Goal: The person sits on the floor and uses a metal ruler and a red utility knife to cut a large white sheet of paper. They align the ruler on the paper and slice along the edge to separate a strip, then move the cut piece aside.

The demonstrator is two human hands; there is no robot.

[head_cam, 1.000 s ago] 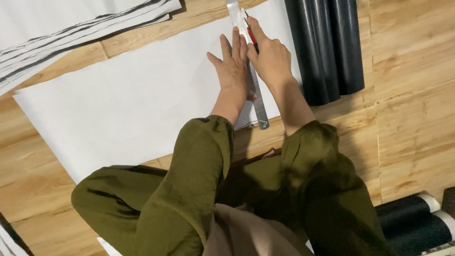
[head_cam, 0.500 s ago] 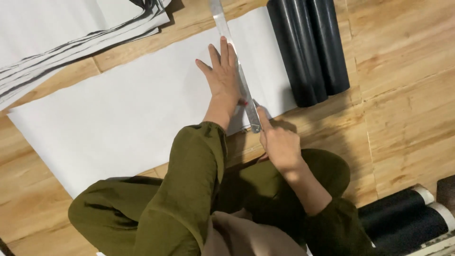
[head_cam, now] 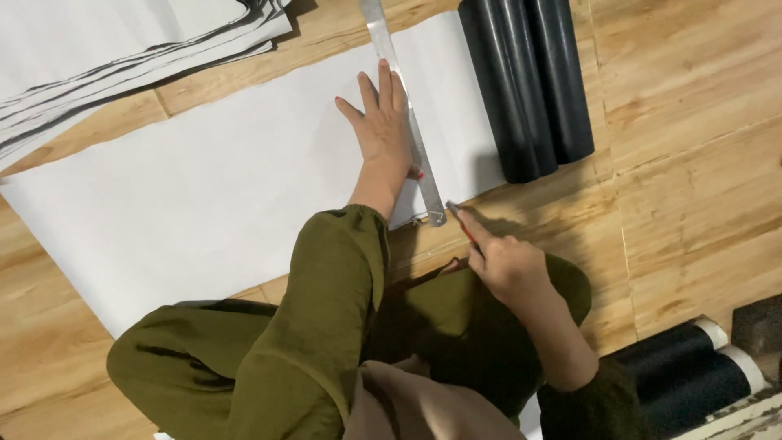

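Note:
My left hand [head_cam: 383, 130] lies flat, fingers spread, on a large white sheet [head_cam: 212, 187] spread over the wooden floor, pressing the left edge of a long metal ruler [head_cam: 407, 114]. The ruler runs from the top of the view down to the sheet's near edge. My right hand [head_cam: 505, 265] is closed around a thin red-handled cutting tool [head_cam: 463, 226], whose tip sits just past the ruler's near end, at the edge of the sheet. Olive-green sleeves and trousers fill the bottom of the view.
A dark roll of sheet material [head_cam: 529, 81] lies at the right end of the white sheet. A stack of white sheets [head_cam: 122, 57] sits at top left. Two more dark rolls with white cores [head_cam: 692, 375] lie at bottom right, beside a dark object.
My right hand has travelled with the cutter down along the ruler, from its far end to beyond its near end. My left hand has stayed pressed on the ruler.

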